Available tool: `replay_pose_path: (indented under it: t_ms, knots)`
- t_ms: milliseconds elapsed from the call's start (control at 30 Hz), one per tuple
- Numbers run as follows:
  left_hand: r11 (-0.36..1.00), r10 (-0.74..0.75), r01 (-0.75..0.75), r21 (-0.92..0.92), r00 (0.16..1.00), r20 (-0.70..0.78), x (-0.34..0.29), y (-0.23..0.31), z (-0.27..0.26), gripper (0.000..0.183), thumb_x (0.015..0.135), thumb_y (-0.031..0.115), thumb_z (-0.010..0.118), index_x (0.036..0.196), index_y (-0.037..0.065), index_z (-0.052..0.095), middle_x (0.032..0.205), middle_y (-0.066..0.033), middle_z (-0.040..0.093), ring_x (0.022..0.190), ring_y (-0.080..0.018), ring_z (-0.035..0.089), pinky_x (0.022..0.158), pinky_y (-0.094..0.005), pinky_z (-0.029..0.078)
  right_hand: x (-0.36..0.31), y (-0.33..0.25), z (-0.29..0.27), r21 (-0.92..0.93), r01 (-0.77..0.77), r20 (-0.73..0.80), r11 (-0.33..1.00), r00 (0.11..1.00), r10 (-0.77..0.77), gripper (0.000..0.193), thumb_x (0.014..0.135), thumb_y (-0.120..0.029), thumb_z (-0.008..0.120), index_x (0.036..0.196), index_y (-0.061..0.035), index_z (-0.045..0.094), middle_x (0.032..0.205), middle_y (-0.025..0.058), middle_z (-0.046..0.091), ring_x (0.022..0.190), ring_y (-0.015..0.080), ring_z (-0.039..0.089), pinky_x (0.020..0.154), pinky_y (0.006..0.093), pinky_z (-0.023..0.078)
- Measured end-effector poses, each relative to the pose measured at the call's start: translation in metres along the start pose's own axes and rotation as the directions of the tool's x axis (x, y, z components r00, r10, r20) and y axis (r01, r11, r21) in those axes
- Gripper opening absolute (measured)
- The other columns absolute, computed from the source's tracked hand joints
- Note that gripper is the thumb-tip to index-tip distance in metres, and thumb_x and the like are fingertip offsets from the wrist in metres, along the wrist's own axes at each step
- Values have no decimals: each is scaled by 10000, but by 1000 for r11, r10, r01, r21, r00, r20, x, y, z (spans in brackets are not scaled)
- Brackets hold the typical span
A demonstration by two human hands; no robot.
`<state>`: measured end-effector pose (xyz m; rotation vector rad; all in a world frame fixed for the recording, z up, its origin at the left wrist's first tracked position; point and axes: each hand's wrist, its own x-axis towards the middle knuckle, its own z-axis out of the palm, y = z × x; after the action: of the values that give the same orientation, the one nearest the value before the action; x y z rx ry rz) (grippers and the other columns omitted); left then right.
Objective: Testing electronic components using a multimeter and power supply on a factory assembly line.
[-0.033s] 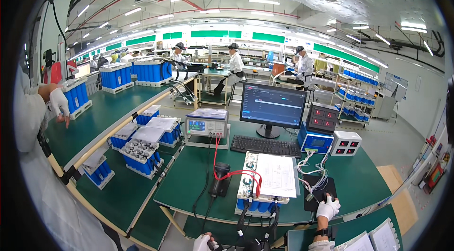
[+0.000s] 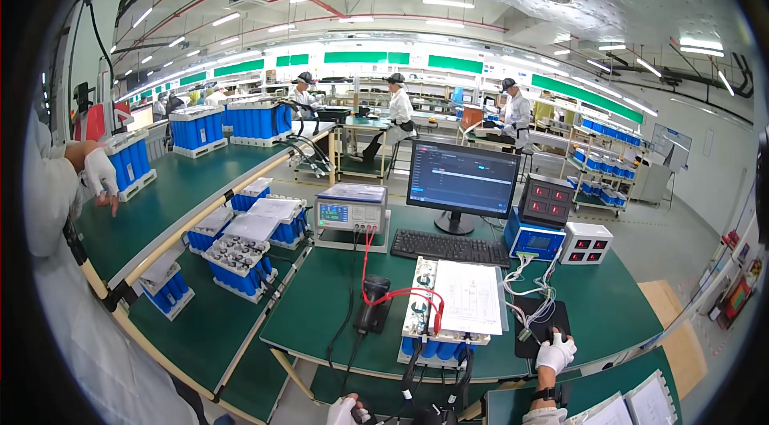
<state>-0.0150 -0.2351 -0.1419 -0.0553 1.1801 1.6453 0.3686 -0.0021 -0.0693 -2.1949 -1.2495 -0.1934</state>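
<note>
My right hand (image 2: 555, 353), in a white glove with bare fingertips, rests on the black mouse pad (image 2: 526, 347) at the right of the green bench. Its fingers curl over a dark computer mouse that the hand mostly hides. At the lower edge my left hand (image 2: 346, 410), gloved too, is partly cut off; its fingers are curled beside black cables, and what they hold is unclear. Between the hands stands a blue battery pack (image 2: 439, 350) with a drawing sheet (image 2: 466, 297) on top. Red leads (image 2: 395, 294) run from it to a bench meter (image 2: 350, 211).
Beyond the pack are a keyboard (image 2: 448, 248), a monitor (image 2: 462, 179), a blue tester (image 2: 534, 241) and red-digit display boxes (image 2: 587, 244). A handheld scanner (image 2: 372, 305) stands left of the pack. A co-worker's gloved hand (image 2: 99, 174) hangs over the left bench, among more battery packs (image 2: 196, 133).
</note>
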Motion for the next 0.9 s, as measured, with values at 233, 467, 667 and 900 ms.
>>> replay_pose_path:
  t_ms: [233,467,667,900]
  knots:
    - [1000,11,-11,2,1000,10,-3,0,0,219,906,252,550,732,159,455,591,9,433,459,-138,420,349,-281,267,0,1,4,-29,-9,-8,1000,1000,9,382,729,-187,664,1103,-260,642,1250,137,478,1097,317,502,904,386,443]
    - [999,-23,27,-43,996,89,11,-3,-18,136,923,129,486,1026,53,530,741,-74,550,611,-236,558,553,-420,517,0,1,5,2,9,53,1000,999,-9,431,716,-175,677,1136,-258,628,1278,160,448,1143,327,465,926,414,429]
    - [1000,-20,22,-20,996,89,14,-10,-24,168,924,118,478,1068,44,520,750,-77,551,620,-239,562,566,-409,520,-15,8,14,489,83,-336,868,936,100,579,685,112,493,1190,-153,594,1291,191,384,1154,344,438,977,401,359]
    - [999,-49,51,-19,996,78,5,-5,-16,159,920,103,473,1063,51,519,747,-70,547,628,-239,559,592,-406,522,-165,-19,-15,967,-148,150,209,989,8,284,866,63,401,1121,-1,507,968,65,562,834,142,551,752,258,461]
